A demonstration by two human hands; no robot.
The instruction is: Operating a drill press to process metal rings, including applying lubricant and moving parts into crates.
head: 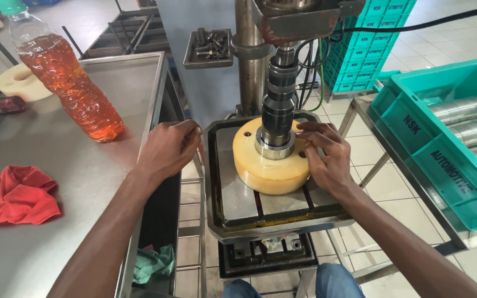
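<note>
I am resting my right hand [327, 157], fingers spread, on the yellow disc [269, 165] sitting on the press table [238, 212] under the steel spindle [278, 105]; my left hand [169, 148], fingers curled and holding nothing, is hovering by the counter [84, 182] edge.

One yellow disc [271, 165], one bottle [67, 77], one red rag [20, 196], two hands [167, 149].

Bright, even daylight, sharp focus (soft shadows, slight wide-angle bowing at the edges).
</note>
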